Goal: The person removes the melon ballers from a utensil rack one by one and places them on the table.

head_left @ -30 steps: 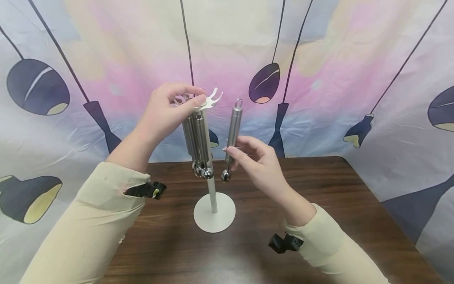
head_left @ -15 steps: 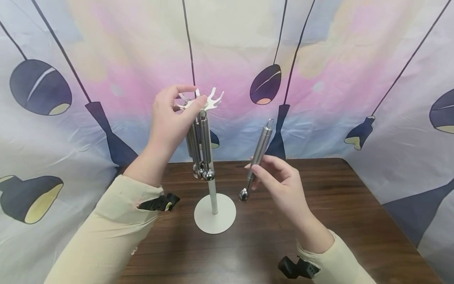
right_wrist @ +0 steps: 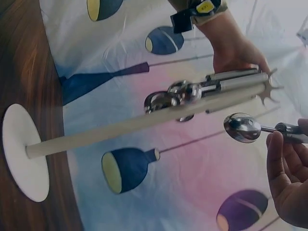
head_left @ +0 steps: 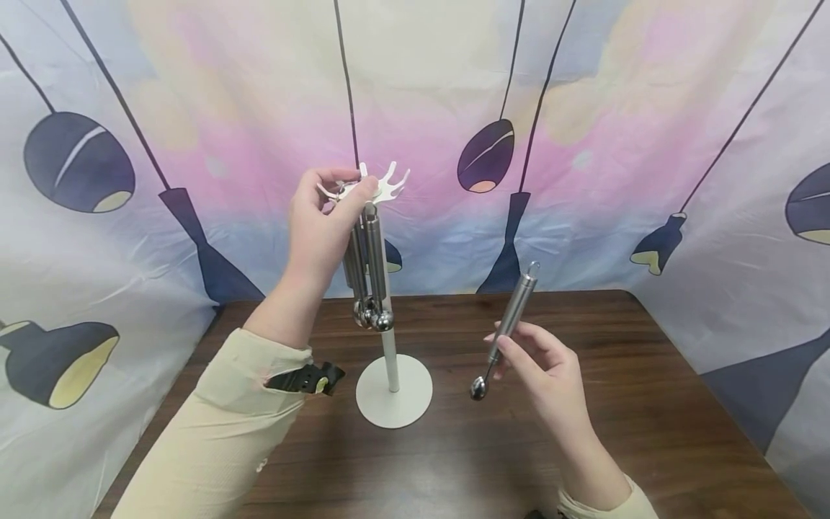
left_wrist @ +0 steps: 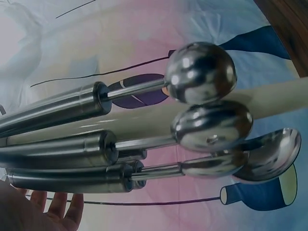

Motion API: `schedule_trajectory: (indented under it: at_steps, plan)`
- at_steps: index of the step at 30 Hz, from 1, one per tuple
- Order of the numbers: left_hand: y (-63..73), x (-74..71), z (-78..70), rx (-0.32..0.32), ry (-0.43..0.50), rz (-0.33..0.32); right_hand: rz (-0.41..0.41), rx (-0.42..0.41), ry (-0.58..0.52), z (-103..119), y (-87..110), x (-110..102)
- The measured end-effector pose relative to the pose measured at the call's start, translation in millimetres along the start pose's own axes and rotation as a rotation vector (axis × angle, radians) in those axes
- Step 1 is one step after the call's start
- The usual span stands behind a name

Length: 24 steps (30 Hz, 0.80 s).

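Observation:
A white stand with a crown of hooks point(head_left: 387, 189) rises from a round base point(head_left: 393, 407). My left hand point(head_left: 320, 223) grips the crown at its left side, thumb on top. Several steel spoons with thick handles hang there point(head_left: 372, 252), their small bowls downward; the left wrist view shows the bowls point(left_wrist: 202, 72) close up. Away to the right of the stand, my right hand point(head_left: 547, 371) pinches one steel spoon point(head_left: 515, 306) by the handle between thumb and fingers. It is tilted, its bowl point(right_wrist: 243, 127) pointing down and left in the head view.
The stand is on a dark wooden table point(head_left: 415, 476). Behind it hangs a pastel cloth backdrop point(head_left: 583, 79) printed with dark lamp-like shapes. Black straps with small devices sit on the wrists, one at the left sleeve point(head_left: 308, 378).
My right hand has carried the spoon away from the hanging ones, right and down, tilting it further. The left hand keeps its grip on the crown while its forearm has shifted rightward.

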<state>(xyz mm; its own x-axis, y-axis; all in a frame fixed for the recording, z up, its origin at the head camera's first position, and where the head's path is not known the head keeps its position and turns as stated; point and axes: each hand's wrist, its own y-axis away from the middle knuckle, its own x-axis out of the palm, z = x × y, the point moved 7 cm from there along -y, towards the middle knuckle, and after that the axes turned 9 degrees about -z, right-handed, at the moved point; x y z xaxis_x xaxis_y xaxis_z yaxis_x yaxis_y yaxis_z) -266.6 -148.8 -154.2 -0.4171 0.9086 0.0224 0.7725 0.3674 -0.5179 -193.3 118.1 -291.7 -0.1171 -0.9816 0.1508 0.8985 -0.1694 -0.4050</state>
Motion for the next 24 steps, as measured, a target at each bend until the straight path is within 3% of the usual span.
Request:
schedule_trajectory:
  at_steps: [5,14,24]
  plan:
    - [0.7,2.8,4.6,-0.017,0.079,0.003,-0.059,0.043,0.045,-18.5,6.4,-15.9]
    - [1.1,5.0,4.0,-0.007,0.113,-0.010,-0.180,0.172,0.075,-63.5,15.5,-38.2]
    - [1.4,6.2,5.1,-0.010,0.170,-0.018,-0.197,0.255,0.101,-102.9,19.2,-52.0]
